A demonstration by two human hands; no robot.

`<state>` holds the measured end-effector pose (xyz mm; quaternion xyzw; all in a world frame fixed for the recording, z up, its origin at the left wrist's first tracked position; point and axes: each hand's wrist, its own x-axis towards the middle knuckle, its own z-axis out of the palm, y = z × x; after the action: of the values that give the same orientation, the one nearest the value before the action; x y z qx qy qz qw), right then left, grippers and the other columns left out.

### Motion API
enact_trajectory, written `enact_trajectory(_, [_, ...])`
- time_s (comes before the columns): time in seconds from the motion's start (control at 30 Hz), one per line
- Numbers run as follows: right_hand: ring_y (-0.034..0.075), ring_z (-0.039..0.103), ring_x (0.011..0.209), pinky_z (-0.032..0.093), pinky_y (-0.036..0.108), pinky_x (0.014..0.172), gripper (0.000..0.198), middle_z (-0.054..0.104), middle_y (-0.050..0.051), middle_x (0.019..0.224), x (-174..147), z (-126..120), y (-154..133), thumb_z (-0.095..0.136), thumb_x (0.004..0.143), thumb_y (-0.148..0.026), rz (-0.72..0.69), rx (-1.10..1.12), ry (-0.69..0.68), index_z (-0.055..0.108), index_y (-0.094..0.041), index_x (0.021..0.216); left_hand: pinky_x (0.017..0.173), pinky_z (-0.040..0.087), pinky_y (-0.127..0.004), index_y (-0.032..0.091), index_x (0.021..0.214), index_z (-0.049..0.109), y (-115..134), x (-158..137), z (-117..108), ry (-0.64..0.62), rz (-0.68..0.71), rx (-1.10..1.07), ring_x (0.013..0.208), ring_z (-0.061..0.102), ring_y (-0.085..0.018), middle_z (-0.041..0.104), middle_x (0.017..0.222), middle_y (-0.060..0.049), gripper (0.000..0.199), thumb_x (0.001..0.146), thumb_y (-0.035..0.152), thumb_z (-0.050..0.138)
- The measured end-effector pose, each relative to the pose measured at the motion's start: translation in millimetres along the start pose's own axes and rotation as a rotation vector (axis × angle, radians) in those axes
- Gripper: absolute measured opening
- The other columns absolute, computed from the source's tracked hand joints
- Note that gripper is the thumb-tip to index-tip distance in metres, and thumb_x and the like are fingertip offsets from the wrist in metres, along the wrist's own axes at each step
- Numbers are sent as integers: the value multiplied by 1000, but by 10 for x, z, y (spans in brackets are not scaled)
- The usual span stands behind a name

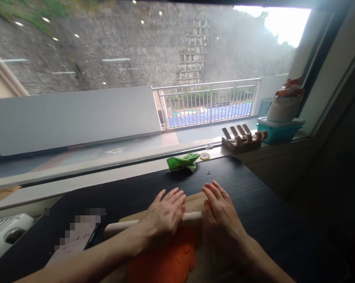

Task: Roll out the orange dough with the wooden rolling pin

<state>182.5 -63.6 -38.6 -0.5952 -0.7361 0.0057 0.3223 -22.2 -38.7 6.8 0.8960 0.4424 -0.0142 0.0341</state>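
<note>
A pale rolling pin (192, 216) lies across a tan board (195, 202) on the dark table. My left hand (165, 212) rests palm down over its middle, fingers stretched forward past it. Flat on the pin's right part is my right hand (220, 214), which covers that end; its fingers also point forward. Beneath and just nearer than the pin spreads a flattened sheet of orange dough or clay (168, 259), partly hidden by my left hand and forearm. Its exact material I cannot tell.
A phone (90, 237) lies left of the board. Beyond the board are a crumpled green cloth (182, 162) and a small pale ring (205, 156). On the sill stand a brown rack (242, 142) and a teal box (279, 133) bearing a bottle (285, 108). A white appliance (11, 234) stands left.
</note>
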Motion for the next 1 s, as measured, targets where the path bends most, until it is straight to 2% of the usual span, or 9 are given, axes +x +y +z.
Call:
enact_trajectory(0.17, [23, 33, 132, 31, 42, 107, 49, 51, 12, 133, -73, -31, -6, 34, 81, -12, 110, 3, 17, 52, -10, 126, 115, 15, -44, 21, 146, 24, 113, -331, 92, 103, 169, 10, 137, 29, -22, 33, 148, -4, 58, 94, 46, 29])
enact_trajectory(0.3, [23, 33, 132, 30, 42, 107, 49, 50, 12, 134, -63, -40, 28, 37, 81, -14, 98, 18, 36, 51, -11, 128, 111, 20, -51, 19, 140, 38, -38, 107, 34, -76, 12, 22, 137, 28, -25, 34, 147, -8, 55, 96, 47, 21])
enact_trajectory(0.4, [24, 33, 132, 29, 42, 107, 49, 49, 12, 135, -61, -36, 61, 37, 81, -15, 105, 21, 36, 50, -11, 129, 107, 26, -55, 19, 139, 40, -71, 354, 6, -171, -80, 1, 137, 27, -26, 33, 147, -11, 53, 97, 42, 16])
enact_trajectory(0.53, [23, 33, 132, 28, 42, 107, 50, 48, 11, 136, -85, -46, 60, 36, 81, -15, 133, 34, 42, 50, -11, 129, 112, 16, -51, 26, 144, 29, 82, -28, 7, -75, 18, -5, 139, 24, -23, 30, 149, -4, 51, 97, 44, 22])
enact_trajectory(0.63, [23, 34, 131, 29, 42, 107, 50, 49, 12, 135, -95, -55, 41, 36, 81, -14, 143, 43, 48, 51, -11, 128, 114, 15, -46, 28, 146, 21, 188, -286, -26, -81, 114, -41, 138, 25, -20, 29, 149, -2, 52, 97, 43, 26])
enact_trajectory(0.73, [24, 35, 131, 29, 44, 107, 49, 49, 12, 135, -95, -57, 37, 36, 81, -14, 138, 45, 46, 52, -11, 127, 113, 15, -51, 26, 144, 29, 164, -61, -83, -152, 69, -35, 138, 24, -22, 30, 149, -3, 51, 97, 44, 23])
enact_trajectory(0.87, [24, 36, 130, 29, 45, 106, 49, 49, 12, 135, -99, -69, 39, 34, 82, -14, 157, 43, 68, 52, -12, 128, 108, 20, -57, 17, 144, 29, 80, 410, -123, -252, -147, -8, 139, 20, -26, 26, 150, -10, 55, 96, 42, 19])
enact_trajectory(0.93, [24, 36, 130, 29, 45, 106, 49, 49, 12, 135, -107, -82, 31, 34, 81, -14, 186, 45, 88, 52, -13, 127, 108, 21, -55, 18, 144, 28, 98, 370, -113, -255, -137, -9, 139, 21, -25, 26, 150, -10, 54, 96, 40, 18])
enact_trajectory(1.0, [24, 37, 129, 28, 44, 107, 50, 49, 12, 135, -113, -94, 18, 34, 81, -13, 196, 56, 98, 52, -13, 127, 111, 19, -52, 22, 145, 28, 152, 135, -89, -205, -53, -7, 139, 23, -23, 27, 150, -7, 52, 97, 40, 18])
